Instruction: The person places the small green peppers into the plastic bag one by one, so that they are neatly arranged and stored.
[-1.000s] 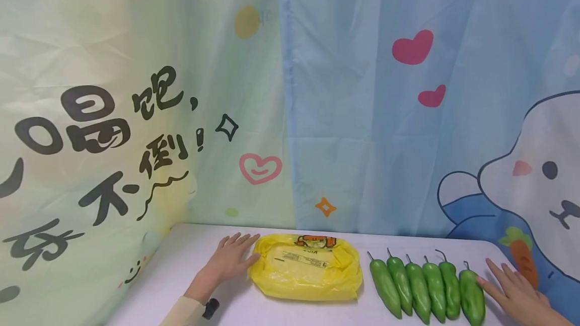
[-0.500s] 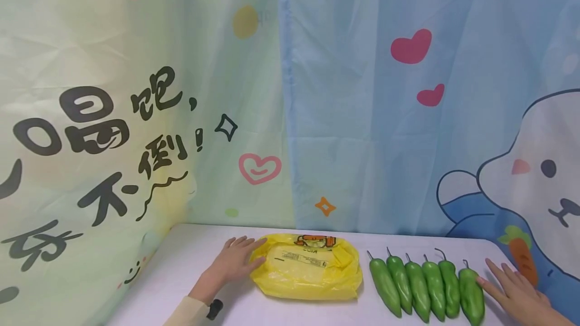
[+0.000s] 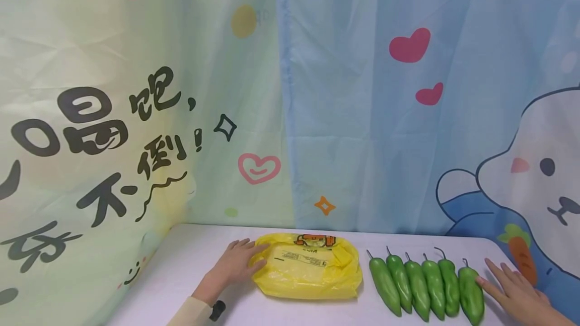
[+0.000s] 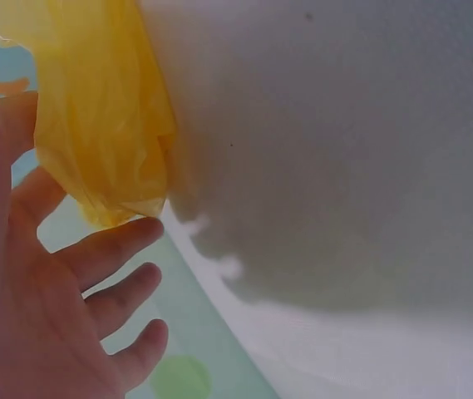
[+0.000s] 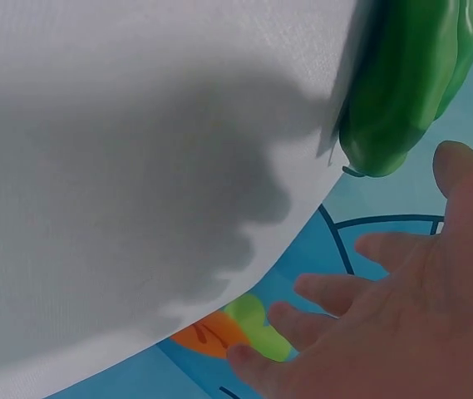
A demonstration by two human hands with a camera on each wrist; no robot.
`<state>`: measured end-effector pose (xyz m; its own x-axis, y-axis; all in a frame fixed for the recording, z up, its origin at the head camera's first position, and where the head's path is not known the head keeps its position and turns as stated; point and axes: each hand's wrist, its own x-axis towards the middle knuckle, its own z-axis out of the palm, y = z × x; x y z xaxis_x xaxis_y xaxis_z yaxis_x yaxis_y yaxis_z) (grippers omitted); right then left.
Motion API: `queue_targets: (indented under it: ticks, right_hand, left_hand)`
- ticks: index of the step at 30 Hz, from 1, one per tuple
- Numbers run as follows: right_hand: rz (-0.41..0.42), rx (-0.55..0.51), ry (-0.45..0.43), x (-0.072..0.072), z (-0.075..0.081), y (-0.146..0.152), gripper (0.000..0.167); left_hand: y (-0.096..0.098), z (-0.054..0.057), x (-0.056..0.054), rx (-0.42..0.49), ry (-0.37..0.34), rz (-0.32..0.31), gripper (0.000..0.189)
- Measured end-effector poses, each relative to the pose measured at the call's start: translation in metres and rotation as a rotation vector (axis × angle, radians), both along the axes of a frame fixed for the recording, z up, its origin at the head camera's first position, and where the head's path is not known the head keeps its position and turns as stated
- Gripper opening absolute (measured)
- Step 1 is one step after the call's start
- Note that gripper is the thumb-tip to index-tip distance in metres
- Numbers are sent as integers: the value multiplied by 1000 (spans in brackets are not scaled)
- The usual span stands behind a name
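A folded yellow plastic bag [image 3: 312, 278] with printing on top lies at the middle of the table. At its left end is my left hand [image 3: 235, 263], thumb and index finger overlapping the bag's edge. The left wrist view shows that hand [image 4: 53, 283] with fingers spread beside the crinkled end of the bag [image 4: 103, 116]. On the right, several long green peppers [image 3: 419, 286] lie in a row, stems pointing away. My right hand [image 3: 516, 288] has its fingers spread, thumb tip at the rightmost pepper [image 3: 472, 293]. In the right wrist view, this hand [image 5: 377, 307] holds nothing.
The white table [image 3: 190, 245] ends at the back against a printed curtain [image 3: 335, 114] with hearts and a cartoon animal. A dark band [image 3: 217, 311] sits at my left wrist, below the sleeve [image 3: 192, 311].
My left hand has shifted slightly right, farther over the bag's left end. The right hand and the peppers have hardly moved.
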<state>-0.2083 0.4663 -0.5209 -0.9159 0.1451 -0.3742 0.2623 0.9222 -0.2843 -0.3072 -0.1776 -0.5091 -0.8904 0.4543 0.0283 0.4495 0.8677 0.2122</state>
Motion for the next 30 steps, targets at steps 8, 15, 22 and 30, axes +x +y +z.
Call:
queue_targets:
  ticks: [8,15,22,30]
  right_hand:
    - [8,-16,6,1,2,-3,106]
    - [31,-9,0,-3,2,-11,109]
    - [78,-8,17,-2,5,-16,103]
    - [101,-69,17,0,7,-22,99]
  left_hand:
    - [1,-4,-2,-22,-17,27,52]
    - [-1,-4,0,-21,-33,45,54]
    - [-1,-4,2,-17,-29,48,54]
    - [0,-6,1,-3,-5,28,52]
